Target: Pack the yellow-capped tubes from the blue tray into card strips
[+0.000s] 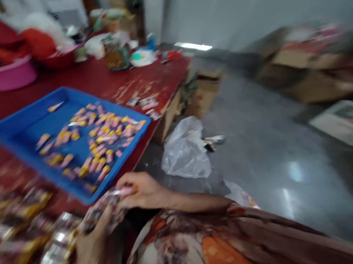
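While both hands are held just off the near corner of the blue tray (pixel 38 125), a packet (pixel 109 206) lies between them, outside the tray. The left hand (pixel 92 248) grips the packet's end farther from the tray, fingers closed on the wrapping; the right hand (pixel 144 190), near the tray's rim, pinches a pink piece (pixel 126 191) with a yellow tip between thumb and fingers. Blur hides whether the piece sits inside the packet or only against it. Similar pieces (pixel 107 138) lie loose in the tray, one apart near its far corner. Left of the tray's near side, glossy packets (pixel 31 253) with yellow edges rest on the counter (pixel 88 83). Beyond the tray stand a pink basin (pixel 16 74) and a jar (pixel 115 54); to its right, a clear bag (pixel 186 152) lies on the floor (pixel 259 172).
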Demonstrator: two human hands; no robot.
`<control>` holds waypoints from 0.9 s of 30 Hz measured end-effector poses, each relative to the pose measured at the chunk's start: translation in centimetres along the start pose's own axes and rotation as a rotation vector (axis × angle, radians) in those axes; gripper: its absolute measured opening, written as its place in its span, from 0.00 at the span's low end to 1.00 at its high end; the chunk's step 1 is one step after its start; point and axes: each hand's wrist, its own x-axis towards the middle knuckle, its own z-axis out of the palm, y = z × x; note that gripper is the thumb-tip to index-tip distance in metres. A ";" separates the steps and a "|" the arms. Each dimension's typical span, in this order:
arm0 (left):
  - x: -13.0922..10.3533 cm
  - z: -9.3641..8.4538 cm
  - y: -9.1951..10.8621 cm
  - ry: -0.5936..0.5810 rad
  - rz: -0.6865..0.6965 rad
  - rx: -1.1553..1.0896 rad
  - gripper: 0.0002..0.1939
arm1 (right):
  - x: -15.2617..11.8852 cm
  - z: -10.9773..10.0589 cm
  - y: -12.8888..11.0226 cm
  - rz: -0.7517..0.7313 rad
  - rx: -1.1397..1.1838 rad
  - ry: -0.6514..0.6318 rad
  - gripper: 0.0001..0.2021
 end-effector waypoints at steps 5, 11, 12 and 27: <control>0.4 -0.6 -0.3 0.122 0.144 -0.277 0.18 | -1.8 -1.8 -0.6 -0.355 -0.261 -0.011 0.10; 1.1 -1.6 -1.4 0.152 0.074 -0.443 0.19 | -2.6 -1.5 0.7 -0.668 -0.564 -0.089 0.18; 1.1 -1.7 -1.6 0.141 0.060 -0.456 0.18 | -2.5 -1.2 1.0 -0.718 -0.595 -0.084 0.19; 1.0 -3.2 -2.0 0.143 0.098 -0.578 0.18 | -0.2 2.4 3.3 -1.084 -1.016 0.065 0.21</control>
